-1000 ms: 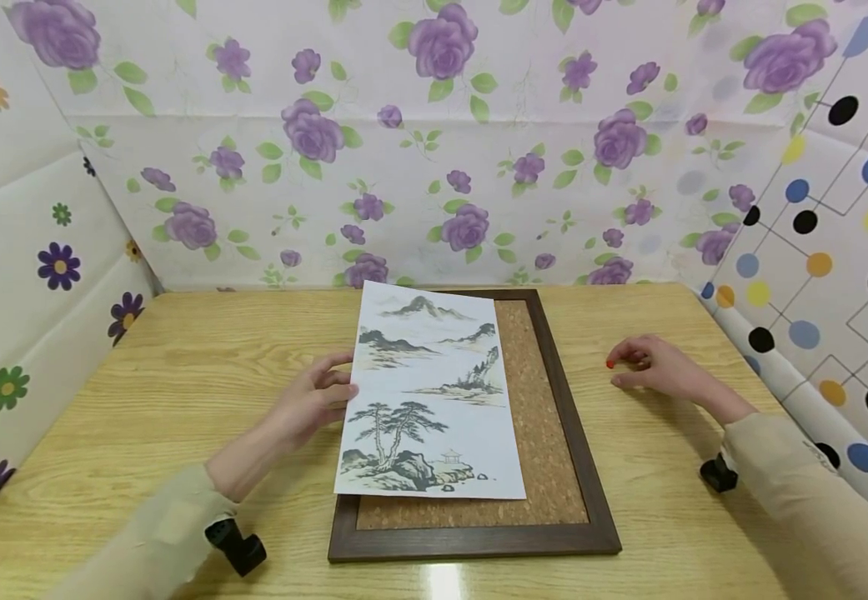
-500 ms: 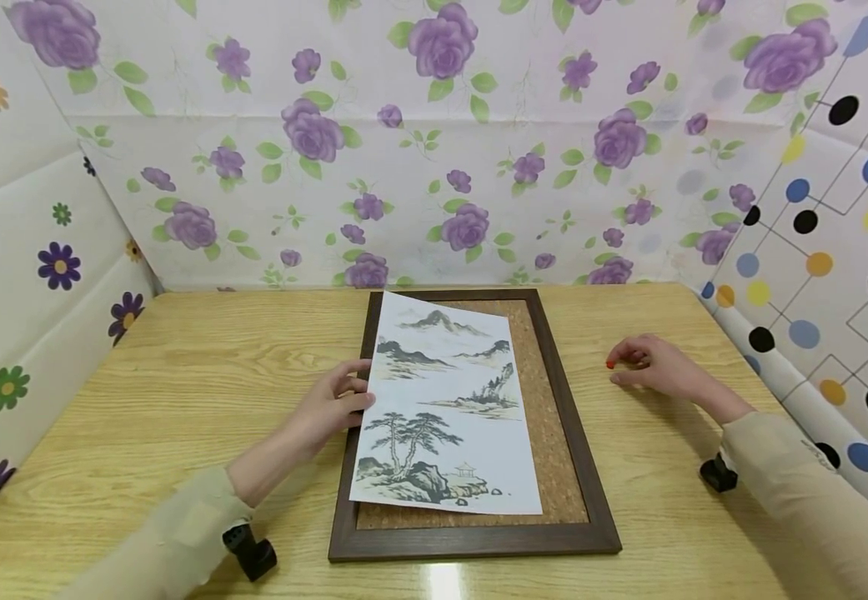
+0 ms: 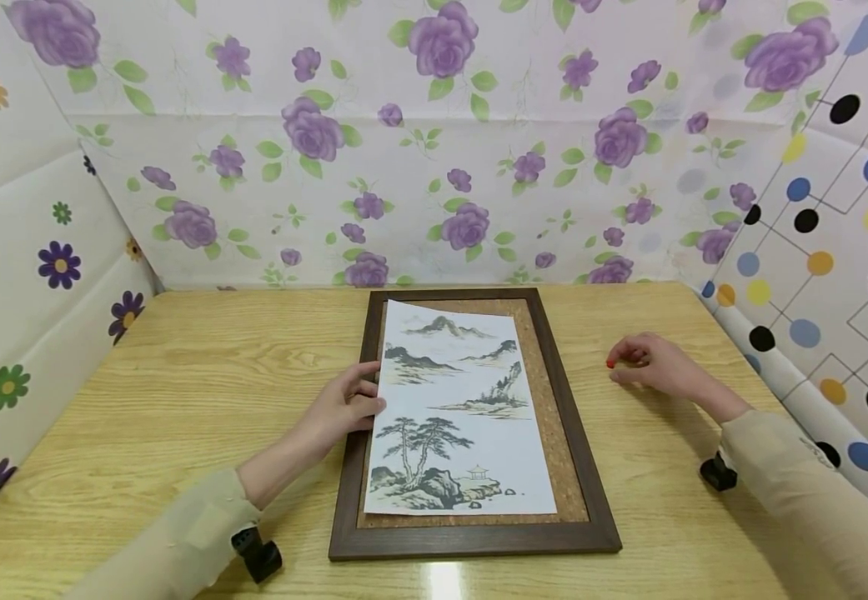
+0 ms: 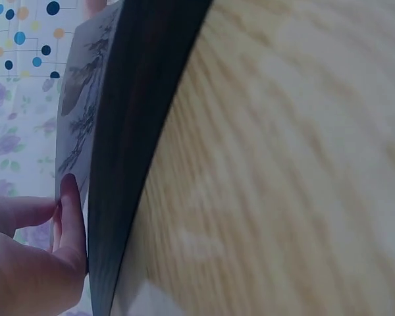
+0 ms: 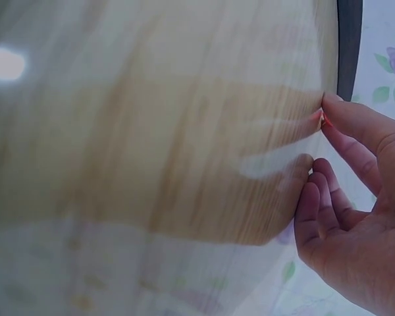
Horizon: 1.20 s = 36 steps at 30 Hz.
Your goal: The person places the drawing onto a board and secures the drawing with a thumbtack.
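Observation:
A sheet with an ink landscape painting (image 3: 464, 408) lies over a cork board (image 3: 551, 433), within its dark brown wooden frame (image 3: 471, 542). My left hand (image 3: 351, 398) pinches the sheet's left edge, thumb on top and fingers at the frame's left side. In the left wrist view the painted sheet (image 4: 85, 112) stands slightly proud of the frame, with the fingers at its edge. To the right of the board, my right hand (image 3: 654, 367) is held over the table with curled fingers. It holds a small red push pin (image 3: 610, 364) at the fingertips.
The pale wood-grain table (image 3: 216, 392) surrounds the board and ends at a flowered backdrop (image 3: 434, 167). A dotted sheet (image 3: 839, 292) closes the right side. Black wrist cameras (image 3: 257, 554) hang under both sleeves.
My left hand has brought the painting rightward and nearer to me, lower over the cork and inside the frame's left side. The right hand stays in place with the red push pin.

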### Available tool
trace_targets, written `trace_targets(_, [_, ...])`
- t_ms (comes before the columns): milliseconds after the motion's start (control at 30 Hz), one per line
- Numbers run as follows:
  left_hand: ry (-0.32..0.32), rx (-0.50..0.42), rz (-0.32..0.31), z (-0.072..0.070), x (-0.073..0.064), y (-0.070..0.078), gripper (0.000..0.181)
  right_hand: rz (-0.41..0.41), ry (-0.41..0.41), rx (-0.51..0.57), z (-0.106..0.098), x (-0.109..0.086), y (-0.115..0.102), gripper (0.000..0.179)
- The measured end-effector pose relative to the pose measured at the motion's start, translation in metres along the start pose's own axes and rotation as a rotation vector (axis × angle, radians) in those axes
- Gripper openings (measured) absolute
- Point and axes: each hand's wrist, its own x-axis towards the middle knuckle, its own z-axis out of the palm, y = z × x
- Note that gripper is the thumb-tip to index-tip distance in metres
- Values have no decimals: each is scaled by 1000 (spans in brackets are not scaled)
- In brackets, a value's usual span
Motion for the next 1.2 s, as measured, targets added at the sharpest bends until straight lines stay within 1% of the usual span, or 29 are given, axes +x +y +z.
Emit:
trace_targets(200, [-23, 30, 22, -1, 0, -1, 69, 9, 24, -32, 0, 1, -2, 12])
trace_targets(433, [-40, 74, 51, -1, -1, 1, 72, 38, 18, 4, 0, 2, -4, 9])
trace_targets(633, [-46, 125, 76, 1, 0, 3, 72, 48, 23, -1, -1, 3, -6, 8])
trace_targets(833, [-55, 182, 69, 3, 1, 4, 76, 69, 31, -9, 0, 3, -6, 7])
trace_targets(900, [-61, 175, 55, 3, 2, 4, 77, 78, 30, -10, 1, 3, -6, 8])
trace_targets(1100, [-65, 115, 11, 1, 1, 6, 77, 104, 22, -2, 1, 4, -6, 10])
trace_targets(1200, [-62, 110, 12, 0, 0, 6, 78, 110, 25, 0, 1, 3, -7, 10])
